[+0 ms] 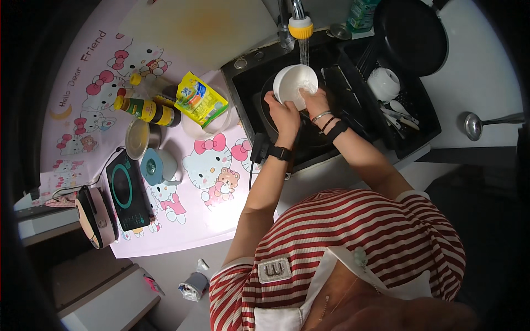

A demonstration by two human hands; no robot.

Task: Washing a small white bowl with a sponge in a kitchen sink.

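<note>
A white bowl [287,80] is tilted under the running faucet [301,29], which has a yellow and white spout head. My left hand [285,116] grips the bowl's near left rim. My right hand [315,101] is at the bowl's right side, its fingers reaching into the wet inside; part of that hand's contact is hidden. Water falls from the spout onto the bowl. Below both hands is the black sink [248,82], where a dark round pan [269,120] sits partly hidden by the bowl and my wrists.
Right of the basin, a black drain rack [430,124] holds a white bowl [383,85], cutlery and a frying pan [410,37]. A ladle [474,126] hangs or lies farther right. On the left counter are a yellow pouch [201,99], sauce bottles [145,111], a blue-lidded jug [155,166] and an induction cooktop [127,190].
</note>
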